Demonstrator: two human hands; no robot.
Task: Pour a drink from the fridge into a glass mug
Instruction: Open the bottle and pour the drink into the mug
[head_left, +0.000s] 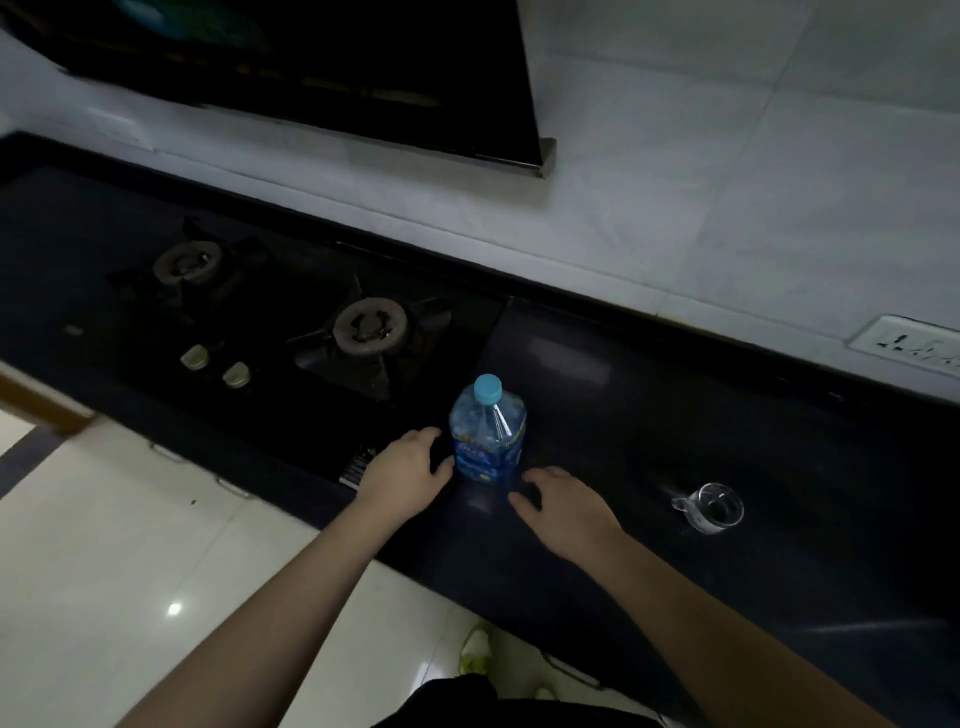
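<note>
A clear plastic bottle (488, 434) with a light blue cap and a blue label stands upright on the dark countertop (649, 441). My left hand (408, 470) sits just left of the bottle's base, fingers loosely spread, thumb almost at the label. My right hand (563, 501) hovers just right and in front of the bottle, fingers relaxed, holding nothing. A small glass mug (711, 508) stands upright on the counter further right, its handle pointing left, and it looks empty.
A black two-burner gas hob (291, 317) with two knobs lies left of the bottle. A dark range hood (363, 78) hangs above it. A wall socket (909, 343) sits at the right on the tiled wall. The counter's front edge runs diagonally above a pale tiled floor.
</note>
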